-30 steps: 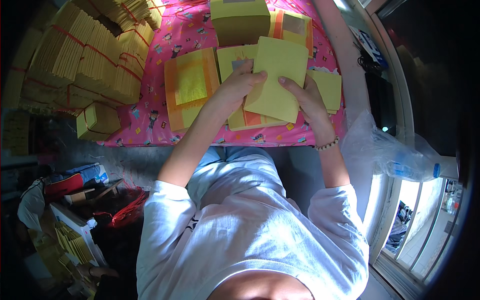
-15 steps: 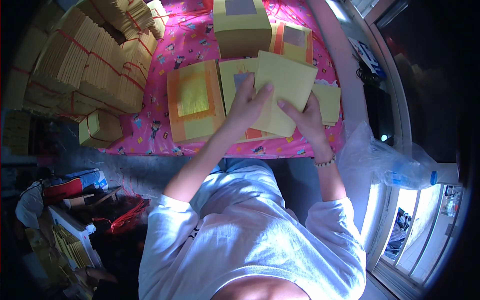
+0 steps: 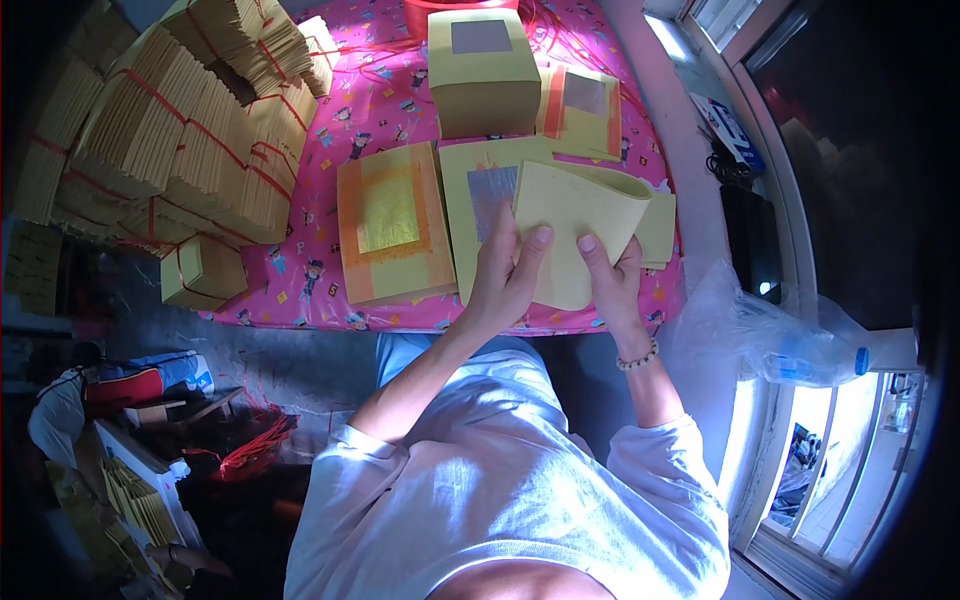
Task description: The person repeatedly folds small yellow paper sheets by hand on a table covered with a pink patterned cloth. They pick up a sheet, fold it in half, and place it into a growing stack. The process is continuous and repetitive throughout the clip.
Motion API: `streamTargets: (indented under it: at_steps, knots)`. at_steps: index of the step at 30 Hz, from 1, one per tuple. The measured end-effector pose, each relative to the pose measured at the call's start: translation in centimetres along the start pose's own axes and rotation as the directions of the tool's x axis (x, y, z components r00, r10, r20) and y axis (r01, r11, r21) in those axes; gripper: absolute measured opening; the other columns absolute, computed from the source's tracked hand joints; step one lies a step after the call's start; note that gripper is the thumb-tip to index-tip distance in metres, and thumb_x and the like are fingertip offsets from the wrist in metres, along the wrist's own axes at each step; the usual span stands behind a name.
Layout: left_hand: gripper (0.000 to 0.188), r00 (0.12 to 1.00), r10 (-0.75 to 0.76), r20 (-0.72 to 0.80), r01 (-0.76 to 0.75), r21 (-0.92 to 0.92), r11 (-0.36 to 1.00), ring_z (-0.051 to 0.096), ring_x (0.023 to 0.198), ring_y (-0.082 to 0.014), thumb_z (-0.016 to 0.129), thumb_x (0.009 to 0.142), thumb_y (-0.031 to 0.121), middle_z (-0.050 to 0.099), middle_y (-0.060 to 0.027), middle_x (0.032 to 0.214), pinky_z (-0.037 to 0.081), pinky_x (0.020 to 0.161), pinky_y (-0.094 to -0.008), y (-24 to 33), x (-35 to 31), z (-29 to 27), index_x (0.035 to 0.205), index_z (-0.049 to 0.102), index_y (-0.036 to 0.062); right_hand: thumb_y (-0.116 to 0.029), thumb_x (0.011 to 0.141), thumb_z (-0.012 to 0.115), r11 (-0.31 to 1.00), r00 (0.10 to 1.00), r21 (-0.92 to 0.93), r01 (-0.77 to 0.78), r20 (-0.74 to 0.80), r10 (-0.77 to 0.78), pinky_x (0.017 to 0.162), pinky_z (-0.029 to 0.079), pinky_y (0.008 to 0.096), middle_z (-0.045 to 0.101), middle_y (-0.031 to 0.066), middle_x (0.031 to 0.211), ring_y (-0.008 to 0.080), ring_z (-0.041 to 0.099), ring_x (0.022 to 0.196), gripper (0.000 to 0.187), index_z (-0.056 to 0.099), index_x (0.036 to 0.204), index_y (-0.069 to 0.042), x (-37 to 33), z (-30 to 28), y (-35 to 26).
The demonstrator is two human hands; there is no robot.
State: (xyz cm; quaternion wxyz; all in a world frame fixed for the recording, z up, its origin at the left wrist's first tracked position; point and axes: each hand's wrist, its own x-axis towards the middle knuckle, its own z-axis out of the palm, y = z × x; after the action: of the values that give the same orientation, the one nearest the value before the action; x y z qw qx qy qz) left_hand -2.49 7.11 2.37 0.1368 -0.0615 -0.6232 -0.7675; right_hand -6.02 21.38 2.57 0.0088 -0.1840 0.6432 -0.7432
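Note:
Both my hands grip a plain yellow paper sheet [image 3: 572,215], possibly more than one layer, whose far right side curls over. My left hand [image 3: 503,268] pinches its lower left part, thumb on top. My right hand [image 3: 614,282], with a beaded bracelet at the wrist, closes on its lower right. Beneath the sheet lies a yellow paper stack with a silver square [image 3: 480,190], partly hidden. Left of it is a stack with a gold foil square and orange border [image 3: 390,210]. A few plain yellow papers [image 3: 657,228] lie beyond my right hand.
A tall yellow paper stack [image 3: 483,105] and a red-striped stack [image 3: 552,118] stand farther back on the pink patterned table cover [image 3: 310,290]. Red-tied paper bundles [image 3: 200,130] pile up at left. A plastic bottle in clear wrap [image 3: 815,355] sits right. Another person's hand [image 3: 172,556] shows lower left.
The yellow sheet has come nearer to me, and its far right side now curls over. Both hands have moved down with it, still gripping.

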Motion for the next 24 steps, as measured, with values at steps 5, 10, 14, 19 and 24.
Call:
streamTargets:
  at_steps: [5,10,14,19,24]
  knots:
    - [0.030,0.999,-0.001,-0.032,-0.001,-0.065,0.998,0.054,0.102,-0.0128,0.047,0.099,0.017,0.057,-0.0103,0.111,0.044,0.088,-0.0293,-0.1,0.1,0.5,0.123,0.040,0.0000,-0.017,0.090,0.065,0.999,0.998,-0.026,-0.043,-0.048,0.042,0.077,0.050,0.0249,0.067,0.0066,0.100,0.0097,0.062,0.088,0.029,0.060,0.112,0.002,-0.2,0.1,0.0]
    - [0.031,0.990,-0.123,-0.070,0.107,-0.199,0.974,0.056,0.103,-0.0141,0.049,0.096,0.012,0.058,-0.0093,0.113,0.045,0.089,-0.0304,-0.9,1.4,0.2,0.124,0.043,0.0010,-0.020,0.091,0.063,0.962,0.959,-0.027,-0.270,-0.100,0.266,0.077,0.051,0.0249,0.067,0.0085,0.100,0.0104,0.062,0.089,0.031,0.060,0.111,0.004,1.4,0.6,-1.1]
    - [0.027,0.963,-0.268,-0.013,0.256,-0.258,0.932,0.057,0.103,-0.0154,0.049,0.096,0.011,0.060,-0.0096,0.112,0.045,0.089,-0.0315,-1.8,3.4,-1.0,0.121,0.047,0.0020,-0.024,0.092,0.062,0.953,0.953,-0.003,-0.303,-0.001,0.303,0.078,0.050,0.0254,0.066,0.0092,0.102,0.0116,0.063,0.090,0.037,0.058,0.115,0.004,3.2,0.0,0.0]
    - [0.025,0.923,-0.385,-0.022,0.376,-0.169,0.911,0.059,0.100,-0.0180,0.049,0.096,0.014,0.060,-0.0111,0.111,0.047,0.087,-0.0337,-2.4,4.6,-1.5,0.117,0.049,0.0015,-0.028,0.092,0.060,0.922,0.921,-0.021,-0.387,0.036,0.388,0.080,0.050,0.0260,0.065,0.0101,0.105,0.0132,0.063,0.093,0.042,0.055,0.118,0.004,4.4,-0.4,0.6]
    - [0.027,0.858,-0.514,0.000,0.504,-0.199,0.841,0.059,0.099,-0.0193,0.051,0.096,0.017,0.060,-0.0110,0.109,0.048,0.085,-0.0344,-3.9,5.6,-2.2,0.117,0.050,0.0016,-0.028,0.091,0.061,0.918,0.918,-0.008,-0.396,0.000,0.396,0.082,0.048,0.0282,0.065,0.0110,0.106,0.0141,0.062,0.094,0.042,0.056,0.119,0.003,4.9,-0.3,1.2]
